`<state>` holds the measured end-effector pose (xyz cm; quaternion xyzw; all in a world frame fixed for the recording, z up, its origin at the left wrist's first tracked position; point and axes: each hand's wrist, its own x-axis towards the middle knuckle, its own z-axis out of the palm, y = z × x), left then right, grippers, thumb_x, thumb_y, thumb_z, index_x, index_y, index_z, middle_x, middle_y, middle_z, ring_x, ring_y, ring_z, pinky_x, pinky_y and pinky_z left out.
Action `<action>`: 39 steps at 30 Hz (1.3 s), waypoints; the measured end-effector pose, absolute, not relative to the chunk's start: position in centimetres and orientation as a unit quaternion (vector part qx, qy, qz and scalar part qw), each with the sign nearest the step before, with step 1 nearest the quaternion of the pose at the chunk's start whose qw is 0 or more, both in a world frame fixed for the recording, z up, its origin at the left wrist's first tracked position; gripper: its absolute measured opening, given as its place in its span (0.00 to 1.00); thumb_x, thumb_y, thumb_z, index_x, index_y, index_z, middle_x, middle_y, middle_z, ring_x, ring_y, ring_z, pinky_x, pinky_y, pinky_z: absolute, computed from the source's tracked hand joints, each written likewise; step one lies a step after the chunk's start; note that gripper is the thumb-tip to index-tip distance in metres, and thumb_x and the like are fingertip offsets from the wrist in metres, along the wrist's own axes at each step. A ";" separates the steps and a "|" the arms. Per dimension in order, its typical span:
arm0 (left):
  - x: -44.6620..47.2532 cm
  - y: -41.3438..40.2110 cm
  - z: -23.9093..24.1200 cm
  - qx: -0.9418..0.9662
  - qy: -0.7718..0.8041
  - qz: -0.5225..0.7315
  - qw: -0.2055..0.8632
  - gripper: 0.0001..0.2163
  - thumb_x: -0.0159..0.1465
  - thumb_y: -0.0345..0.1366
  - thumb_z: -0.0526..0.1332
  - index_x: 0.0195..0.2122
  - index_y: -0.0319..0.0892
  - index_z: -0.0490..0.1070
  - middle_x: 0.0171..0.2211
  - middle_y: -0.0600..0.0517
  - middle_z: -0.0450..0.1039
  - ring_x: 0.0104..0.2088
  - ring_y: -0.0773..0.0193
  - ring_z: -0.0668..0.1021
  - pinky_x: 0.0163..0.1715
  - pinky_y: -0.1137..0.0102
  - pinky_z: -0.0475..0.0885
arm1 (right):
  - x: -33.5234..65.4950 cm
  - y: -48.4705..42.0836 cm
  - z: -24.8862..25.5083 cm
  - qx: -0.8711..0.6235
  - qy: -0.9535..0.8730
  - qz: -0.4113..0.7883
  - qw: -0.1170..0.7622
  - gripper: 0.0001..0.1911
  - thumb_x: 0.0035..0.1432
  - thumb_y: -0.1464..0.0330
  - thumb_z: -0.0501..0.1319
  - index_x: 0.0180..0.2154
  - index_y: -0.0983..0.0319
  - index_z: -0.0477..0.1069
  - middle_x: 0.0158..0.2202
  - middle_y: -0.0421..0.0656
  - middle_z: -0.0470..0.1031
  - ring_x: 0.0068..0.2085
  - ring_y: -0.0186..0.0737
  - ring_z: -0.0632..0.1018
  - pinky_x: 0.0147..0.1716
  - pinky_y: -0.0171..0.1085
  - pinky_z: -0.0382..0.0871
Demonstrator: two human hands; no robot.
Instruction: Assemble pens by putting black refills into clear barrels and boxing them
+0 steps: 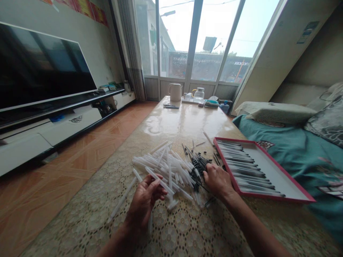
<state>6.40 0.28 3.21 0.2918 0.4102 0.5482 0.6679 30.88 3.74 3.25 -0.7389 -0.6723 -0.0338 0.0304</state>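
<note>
Between the thumb and fingers of my left hand (147,194) is a translucent white pen barrel (158,178), slanting up to the left. Beside it lies a loose heap of similar pen barrels (160,160). My right hand (218,180) reaches down into a pile of black pen parts (198,162), its fingertips partly hidden; a thin dark stick shows near them. Whether the fingers grip a piece is not visible. Right of that hand, a red-rimmed tray (284,175) holds a row of pens (249,167) with dark ends.
A patterned cover lies over the long table (182,228). At its far end stand a beige kettle (175,91), a glass pitcher (199,94) and small items on a tray. A sofa with a teal cover (297,137) is on the right, a television (43,67) on the left.
</note>
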 end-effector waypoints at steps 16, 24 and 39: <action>6.6 0.3 3.3 0.232 0.403 0.606 0.645 0.09 0.54 0.32 0.67 0.33 0.38 0.69 0.23 0.51 0.78 0.24 0.64 0.80 0.25 0.73 0.76 | 28.9 -1.1 4.2 -0.536 -0.771 0.143 0.313 0.12 0.64 0.67 0.51 0.38 0.60 0.73 0.33 0.44 0.75 0.33 0.37 0.76 0.33 0.32 0.64; 6.7 0.3 3.2 0.231 0.412 0.608 0.638 0.08 0.54 0.30 0.66 0.33 0.37 0.69 0.23 0.51 0.77 0.24 0.65 0.80 0.26 0.73 0.76 | 26.6 -2.6 4.0 -0.524 -0.784 0.132 0.304 0.11 0.64 0.68 0.52 0.39 0.58 0.74 0.30 0.41 0.72 0.29 0.34 0.74 0.30 0.31 0.61; 7.1 0.0 3.3 0.278 0.416 0.581 0.642 0.09 0.55 0.35 0.67 0.33 0.38 0.70 0.24 0.50 0.78 0.25 0.64 0.80 0.26 0.73 0.75 | 26.1 -2.8 4.3 -0.528 -0.791 0.131 0.281 0.12 0.65 0.67 0.50 0.38 0.58 0.72 0.31 0.41 0.72 0.30 0.36 0.74 0.30 0.32 0.61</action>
